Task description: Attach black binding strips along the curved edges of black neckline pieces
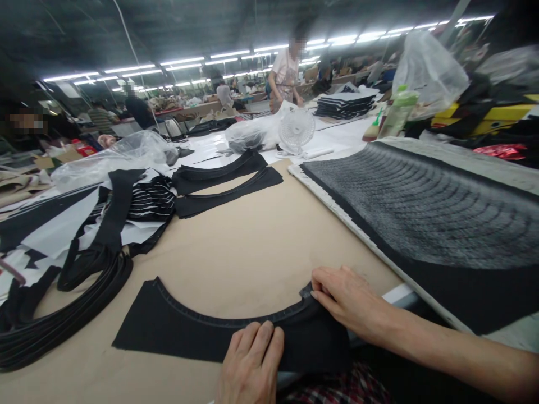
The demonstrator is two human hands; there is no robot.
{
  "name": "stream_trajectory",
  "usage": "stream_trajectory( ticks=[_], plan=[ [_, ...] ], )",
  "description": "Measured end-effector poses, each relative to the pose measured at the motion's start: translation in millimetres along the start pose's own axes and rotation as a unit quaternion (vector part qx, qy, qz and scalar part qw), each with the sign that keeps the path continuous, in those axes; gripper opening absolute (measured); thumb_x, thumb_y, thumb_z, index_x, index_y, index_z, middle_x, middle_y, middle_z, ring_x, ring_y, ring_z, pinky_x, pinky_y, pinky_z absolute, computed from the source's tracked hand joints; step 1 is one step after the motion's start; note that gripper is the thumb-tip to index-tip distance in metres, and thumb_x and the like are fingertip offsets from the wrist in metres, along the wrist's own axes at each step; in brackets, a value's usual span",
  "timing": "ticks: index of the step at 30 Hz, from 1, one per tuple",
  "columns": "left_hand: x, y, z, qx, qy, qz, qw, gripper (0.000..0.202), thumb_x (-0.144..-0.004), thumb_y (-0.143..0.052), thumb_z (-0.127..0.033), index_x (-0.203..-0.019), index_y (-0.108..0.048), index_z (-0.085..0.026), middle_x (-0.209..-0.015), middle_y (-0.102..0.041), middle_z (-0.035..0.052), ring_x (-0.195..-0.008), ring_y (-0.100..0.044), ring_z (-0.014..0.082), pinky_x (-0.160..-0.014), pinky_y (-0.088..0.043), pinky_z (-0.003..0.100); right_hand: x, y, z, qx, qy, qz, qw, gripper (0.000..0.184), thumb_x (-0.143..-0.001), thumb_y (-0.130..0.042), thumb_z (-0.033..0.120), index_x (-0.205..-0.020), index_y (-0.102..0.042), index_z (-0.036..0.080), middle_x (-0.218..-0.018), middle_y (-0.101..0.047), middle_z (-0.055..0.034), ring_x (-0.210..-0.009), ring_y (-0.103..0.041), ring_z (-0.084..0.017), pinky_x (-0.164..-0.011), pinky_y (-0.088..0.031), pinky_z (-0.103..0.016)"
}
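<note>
On a clock face laid over the view, the left hand (251, 365) rests at six o'clock, back upward, fingers close together and bent, their tips on the black piece (181, 331). The piece lies at half past six on the tan table (252, 247), its scooped edge facing twelve. At half past four, the right hand (343, 294) pinches the piece's end between thumb and bent fingers, its forearm slanting in from four. Stacked strips (84, 322) curve at eight, a patterned sheet (446, 207) slopes at three, and two more curved pieces (231, 199) lie between nine and ten. Farther off, a clear bag (122, 157) sprawls toward ten, its contents unclear; another bag (248, 137) at eleven shows something dark inside, near a white fan (297, 130) at one. At two, a green-capped bottle (398, 115) stands beside a smaller bottle (371, 132) holding something reddish-brown. A co-worker (286, 76) stands at twelve.
</note>
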State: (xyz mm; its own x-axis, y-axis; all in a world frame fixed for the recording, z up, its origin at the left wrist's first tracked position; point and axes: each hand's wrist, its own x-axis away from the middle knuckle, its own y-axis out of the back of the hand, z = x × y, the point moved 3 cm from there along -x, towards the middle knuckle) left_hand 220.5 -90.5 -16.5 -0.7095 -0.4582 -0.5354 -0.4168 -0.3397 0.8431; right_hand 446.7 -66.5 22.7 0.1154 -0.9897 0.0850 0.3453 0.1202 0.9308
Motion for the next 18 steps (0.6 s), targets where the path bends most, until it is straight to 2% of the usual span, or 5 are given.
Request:
stream_trajectory(
  ticks=[3, 7, 9, 12, 18],
  plan=[
    [-10.8, -0.5, -7.8, 0.020, 0.036, -0.004, 0.999, 0.031, -0.087, -0.044, -0.009, -0.112, -0.062, -0.016, -0.106, -0.067, 0.0088, -0.097, -0.062, 0.0220, -0.083, -0.050, 0.032, 0.6, 1.3, -2.5, -0.016, 0.029, -0.031, 0.999, 0.010, -0.085, -0.058, 0.012, -0.087, -0.056, 0.021, -0.091, -0.061, -0.0017, -0.082, -0.054, -0.020, -0.075, -0.034, -0.035],
    [-31.0, -8.0, -21.6, 0.068, 0.035, -0.006, 0.997, 0.040, -0.089, -0.037, -0.009, -0.125, -0.056, -0.011, -0.110, -0.065, 0.0124, -0.099, -0.062, 0.0224, -0.084, -0.052, 0.032, -0.2, 7.2, -4.4, -0.051, 0.079, -0.044, 0.995, 0.029, -0.080, -0.058, 0.006, -0.104, -0.057, 0.022, -0.109, -0.059, -0.0048, -0.102, -0.052, -0.023, -0.087, -0.035, -0.038],
    [-36.8, -13.2, -24.7, 0.083, 0.045, -0.008, 0.996, 0.041, -0.088, -0.035, -0.008, -0.124, -0.055, -0.008, -0.108, -0.065, 0.0135, -0.097, -0.062, 0.0224, -0.082, -0.054, 0.032, -2.8, 10.4, -4.5, -0.063, 0.103, -0.019, 0.992, 0.032, -0.081, -0.056, 0.005, -0.109, -0.056, 0.022, -0.113, -0.059, -0.0049, -0.106, -0.051, -0.023, -0.090, -0.035, -0.038],
    [-36.1, -21.2, -27.6, 0.075, 0.065, -0.009, 0.995, 0.042, -0.087, -0.034, -0.006, -0.124, -0.055, -0.007, -0.108, -0.064, 0.0140, -0.098, -0.060, 0.0230, -0.083, -0.053, 0.035, -10.0, 14.2, -5.6, -0.061, 0.136, 0.033, 0.988, 0.025, -0.085, -0.057, 0.013, -0.108, -0.057, 0.022, -0.110, -0.060, -0.0047, -0.104, -0.052, -0.023, -0.090, -0.035, -0.039],
    [-25.7, -27.3, -32.6, 0.022, 0.087, -0.012, 0.996, 0.046, -0.087, -0.037, -0.004, -0.129, -0.054, -0.012, -0.116, -0.060, 0.0115, -0.108, -0.055, 0.0230, -0.091, -0.048, 0.035, -26.5, 22.2, -7.4, -0.047, 0.180, 0.117, 0.975, 0.013, -0.088, -0.053, 0.016, -0.097, -0.059, 0.022, -0.099, -0.062, -0.0031, -0.097, -0.055, -0.022, -0.086, -0.036, -0.038]
  ],
)
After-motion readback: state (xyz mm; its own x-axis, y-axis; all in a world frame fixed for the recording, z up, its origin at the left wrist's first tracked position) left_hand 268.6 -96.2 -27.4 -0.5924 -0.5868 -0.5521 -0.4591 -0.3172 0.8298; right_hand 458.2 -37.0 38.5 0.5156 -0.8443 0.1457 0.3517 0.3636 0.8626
